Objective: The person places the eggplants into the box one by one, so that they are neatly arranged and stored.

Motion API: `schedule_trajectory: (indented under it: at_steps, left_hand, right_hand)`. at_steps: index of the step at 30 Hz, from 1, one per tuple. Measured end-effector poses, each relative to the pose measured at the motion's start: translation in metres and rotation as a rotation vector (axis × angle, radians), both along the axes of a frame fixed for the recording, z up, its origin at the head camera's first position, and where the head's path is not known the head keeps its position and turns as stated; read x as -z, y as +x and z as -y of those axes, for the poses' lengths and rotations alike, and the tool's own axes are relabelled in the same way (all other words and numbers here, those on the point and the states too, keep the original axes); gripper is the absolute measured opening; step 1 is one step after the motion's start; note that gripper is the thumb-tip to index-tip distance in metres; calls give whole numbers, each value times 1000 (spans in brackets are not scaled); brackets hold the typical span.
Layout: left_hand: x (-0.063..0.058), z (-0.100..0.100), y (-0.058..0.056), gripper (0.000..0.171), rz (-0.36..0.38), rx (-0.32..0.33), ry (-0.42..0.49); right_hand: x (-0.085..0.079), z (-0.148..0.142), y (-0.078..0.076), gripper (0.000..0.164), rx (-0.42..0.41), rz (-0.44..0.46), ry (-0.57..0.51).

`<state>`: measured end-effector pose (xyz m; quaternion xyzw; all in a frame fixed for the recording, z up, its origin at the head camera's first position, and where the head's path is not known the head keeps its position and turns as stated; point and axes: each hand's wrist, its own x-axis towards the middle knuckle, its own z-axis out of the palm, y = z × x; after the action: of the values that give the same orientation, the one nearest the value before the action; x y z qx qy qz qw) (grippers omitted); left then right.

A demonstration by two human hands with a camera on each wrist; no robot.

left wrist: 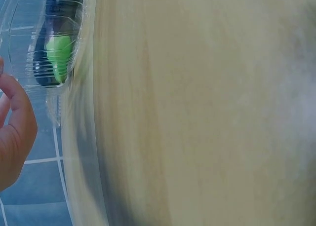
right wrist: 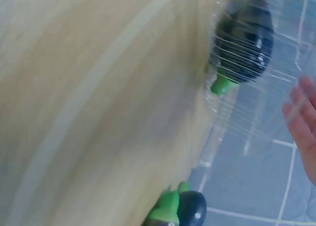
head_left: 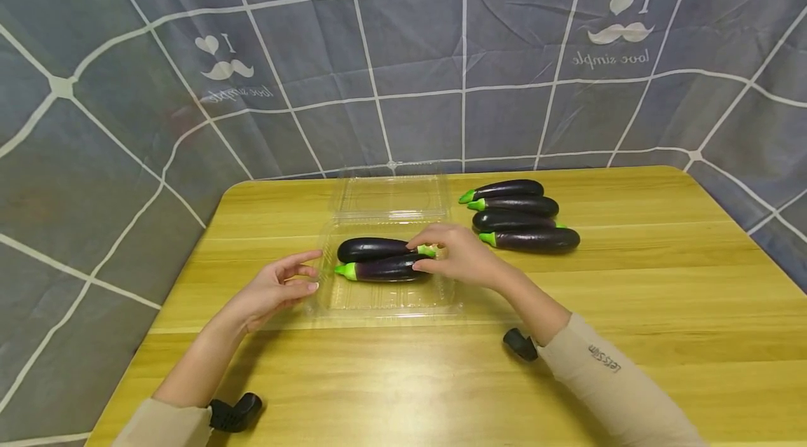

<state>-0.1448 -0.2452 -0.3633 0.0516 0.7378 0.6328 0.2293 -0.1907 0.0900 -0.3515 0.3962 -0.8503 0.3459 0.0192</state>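
Observation:
A clear plastic container (head_left: 394, 312) lies with its lid folded back. Two dark purple eggplants lie side by side inside; the rear eggplant (head_left: 372, 249) has its green stem to the right, the front eggplant (head_left: 384, 269) to the left. Over their right ends hovers my right hand (head_left: 463, 256), thumb and fingers spread apart; whether the fingertips touch them is hard to tell. In the right wrist view that hand's fingers (right wrist: 301, 112) look relaxed. My left hand (head_left: 277, 288) is beside the container's left wall, its fingers loosely bent around nothing.
Several more eggplants (head_left: 532, 239) lie in a stack of rows to the right of the container on the wooden table (head_left: 391, 384). The raised lid (head_left: 394, 196) leans towards a grey checked curtain (head_left: 416, 62) behind the table.

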Motion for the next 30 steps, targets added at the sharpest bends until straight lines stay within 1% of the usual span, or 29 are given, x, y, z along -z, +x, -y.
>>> schedule_trajectory:
  at_steps: [4, 8, 17, 23, 30]
  left_hand:
    - [0, 0, 0, 67, -1, -3, -2]
    - [0, 0, 0, 67, 2, -7, -3]
    - [1, 0, 0, 66, 1, -7, -1]
    - [1, -1, 0, 66, -7, -2, 3]
    - [2, 1, 1, 66, -7, -4, -2]
  right_hand:
    - [-5, -7, 2, 30, -4, -8, -56]
    - [-10, -17, 4, 29, 14, -34, -80]
    - [-18, -45, 10, 26, 86, -49, -56]
    - [-18, -66, 13, 29, 143, -71, -30]
    - [-16, -88, 15, 28, 158, -95, -39]
